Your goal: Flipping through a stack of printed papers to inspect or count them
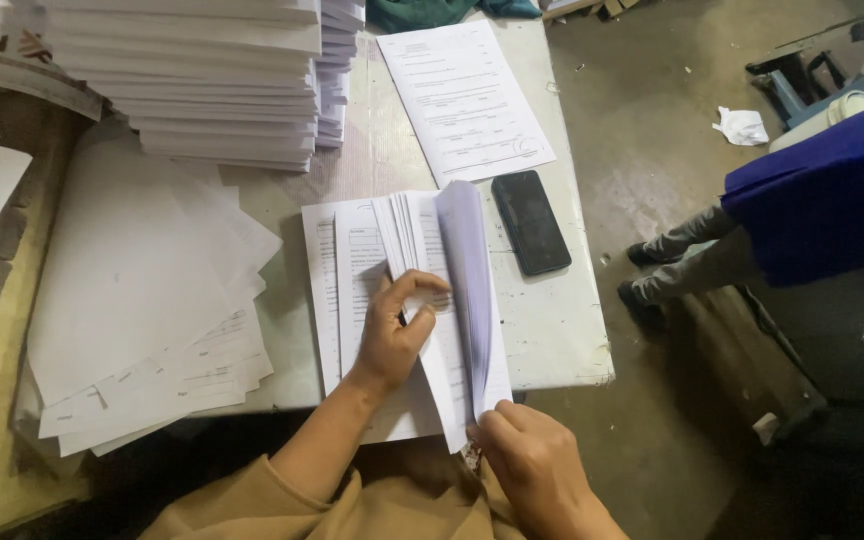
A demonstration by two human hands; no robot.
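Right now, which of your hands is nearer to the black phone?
Left. The left hand lies on the fanned paper stack beside the black phone; the right hand pinches the stack's near corner, farther away.
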